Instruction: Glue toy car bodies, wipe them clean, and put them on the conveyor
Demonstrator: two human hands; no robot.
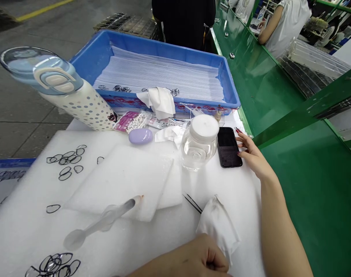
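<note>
At the bottom edge my left hand (206,254) is curled closed; the inside of its grip is hidden. Just beyond it lies a crumpled white cloth (217,225), with the two dark tips of tweezers (194,204) sticking out. My right hand (252,156) rests at the right edge of a black phone (229,148), its fingers stretched and apart, the thumb touching the phone's side. A thin red item (238,130) shows by the fingertips. Left of the phone stands a clear jar with a white lid (203,129).
Black rings (67,157) lie on the white foam sheet (129,246), with a plastic dropper (97,227). Behind stand a dotted bottle (83,104), a purple case (141,136), cotton swabs (136,121) and a blue tray (164,48). A green post (308,104) rises at right. Other people sit further off.
</note>
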